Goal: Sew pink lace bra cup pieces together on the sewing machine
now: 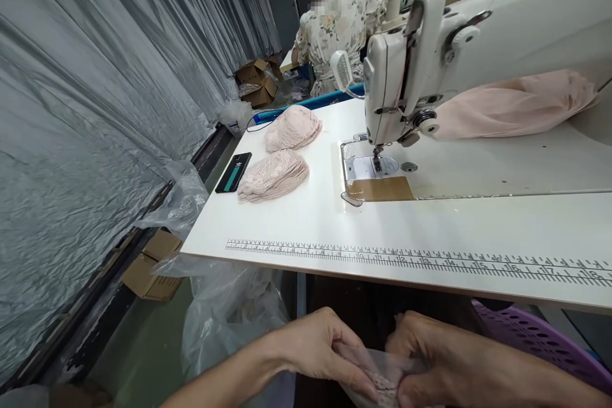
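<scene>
Below the table's front edge, my left hand (322,347) pinches one side of a see-through piece with beige lace (382,386). The other side is gripped by my right hand (423,350), its fingers curled inward. Whether the see-through part is thin fabric or plastic, I cannot tell. Its lower end is cut off by the bottom of the view. On the tabletop above my hands, two stacks of pale pink lace pieces, a nearer one (272,175) and a farther one (294,127), lie left of the sewing machine (389,83).
A phone (233,172) lies by the nearer stack. Pink fabric (516,105) is bunched under the machine arm. A ruler scale (401,259) runs along the white table (325,223). Plastic bags (229,319), cardboard boxes (153,268) and a purple basket (540,344) stand below. A person (332,32) sits beyond.
</scene>
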